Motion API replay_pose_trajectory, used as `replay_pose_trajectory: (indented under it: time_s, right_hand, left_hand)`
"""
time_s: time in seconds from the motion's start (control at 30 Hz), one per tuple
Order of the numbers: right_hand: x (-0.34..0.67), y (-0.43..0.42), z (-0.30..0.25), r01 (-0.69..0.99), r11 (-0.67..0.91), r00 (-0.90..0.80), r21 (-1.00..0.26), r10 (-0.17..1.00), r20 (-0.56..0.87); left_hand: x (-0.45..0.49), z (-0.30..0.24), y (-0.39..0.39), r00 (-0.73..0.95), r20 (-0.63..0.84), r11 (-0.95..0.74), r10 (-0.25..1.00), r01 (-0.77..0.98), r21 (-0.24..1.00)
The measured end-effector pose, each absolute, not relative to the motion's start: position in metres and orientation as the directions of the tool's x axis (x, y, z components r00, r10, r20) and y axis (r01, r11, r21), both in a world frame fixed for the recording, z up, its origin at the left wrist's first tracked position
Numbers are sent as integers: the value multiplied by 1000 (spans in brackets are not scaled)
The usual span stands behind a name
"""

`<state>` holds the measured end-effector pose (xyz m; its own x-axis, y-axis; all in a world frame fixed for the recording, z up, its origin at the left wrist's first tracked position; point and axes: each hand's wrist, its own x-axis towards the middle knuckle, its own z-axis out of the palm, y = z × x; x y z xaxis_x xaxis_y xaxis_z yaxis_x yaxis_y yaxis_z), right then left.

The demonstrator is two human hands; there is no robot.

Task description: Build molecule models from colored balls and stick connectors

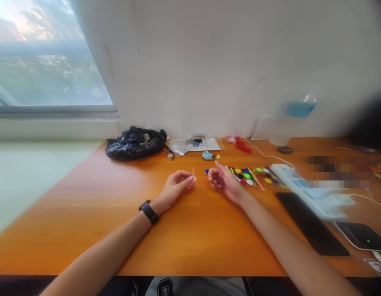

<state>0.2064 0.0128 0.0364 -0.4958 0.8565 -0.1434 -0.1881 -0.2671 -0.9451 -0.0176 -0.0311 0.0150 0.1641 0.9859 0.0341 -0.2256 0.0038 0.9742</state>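
Observation:
My left hand [178,185], with a black watch on its wrist, is held above the wooden table, thumb and fingertips pinched together. Between them stands a thin, pale strip [194,172], roughly upright and too blurred to name. To the right, apart from the strip, is my right hand [224,183], its thumb raised and its fingers loosely curled. I see nothing in it. Just behind and beside it lie colourful round pieces [247,176] with thin sticks among them, some hidden by the hand. A small round tin [206,156] sits farther back.
A black plastic bag [135,144] and clear packaging [181,146] lie along the wall. At right are a white power strip [296,187], a dark flat slab [310,222], a phone-like device [361,235], cables, and a bottle with a blue label or liquid [299,109].

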Motion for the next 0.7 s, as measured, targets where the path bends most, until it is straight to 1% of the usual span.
replay_pose_trajectory:
  time_s: [0.27,0.4,0.5,0.57,0.7]
  right_hand:
    - [205,13,34,-202,-255,-457,-946,879,-140]
    - [204,12,35,-143,-222,-396,-965,906,-149]
    - [202,9,35,-19,-153,-359,-988,923,-136]
    - [200,6,35,57,-93,-378,-994,920,-107]
    - [198,2,33,113,87,-452,-990,892,27]
  left_hand:
    - [-13,19,-33,158,-8,26,987,-107,994]
    - [-12,18,-33,163,-20,40,986,-122,992]
    - [-12,21,-34,177,-11,34,984,-129,991]
    - [-11,24,-35,191,-10,30,982,-103,994]
    - [-8,30,-38,213,-9,8,977,8,1000]
